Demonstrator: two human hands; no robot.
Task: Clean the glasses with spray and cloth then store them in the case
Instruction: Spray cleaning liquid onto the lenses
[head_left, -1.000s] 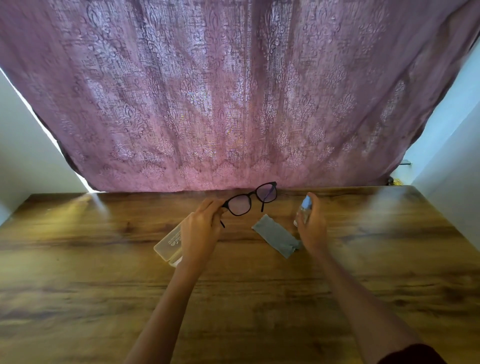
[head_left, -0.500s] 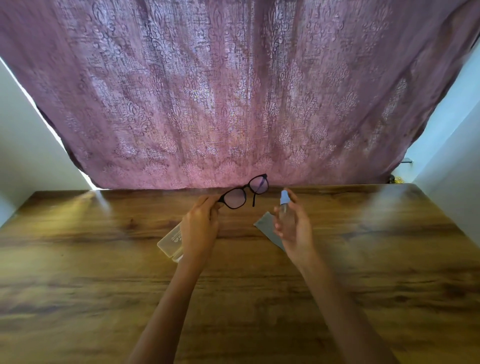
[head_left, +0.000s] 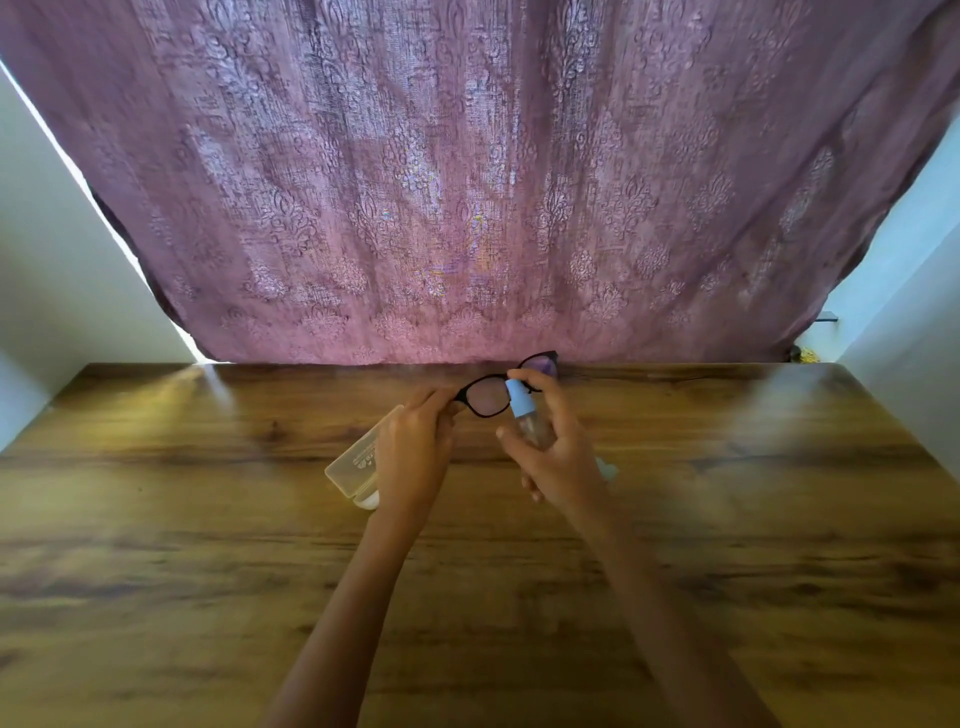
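Note:
My left hand (head_left: 413, 454) pinches the black-framed glasses (head_left: 485, 401) by their left end and holds them above the table. My right hand (head_left: 558, 457) grips a small clear spray bottle (head_left: 525, 415) with a light blue top, held right in front of the left lens, with a fingertip on its top. The translucent glasses case (head_left: 353, 465) lies on the table, partly hidden behind my left hand. Only a small corner of the grey cloth (head_left: 608, 470) shows past my right hand.
The wooden table (head_left: 208, 545) stretches wide on all sides. A purple patterned curtain (head_left: 467, 182) hangs behind its far edge. White walls (head_left: 52, 270) close in on the left and right.
My right hand has lifted the spray bottle off the table and carried it left, up to the glasses. It now covers most of the cloth. My left hand has stayed nearly still.

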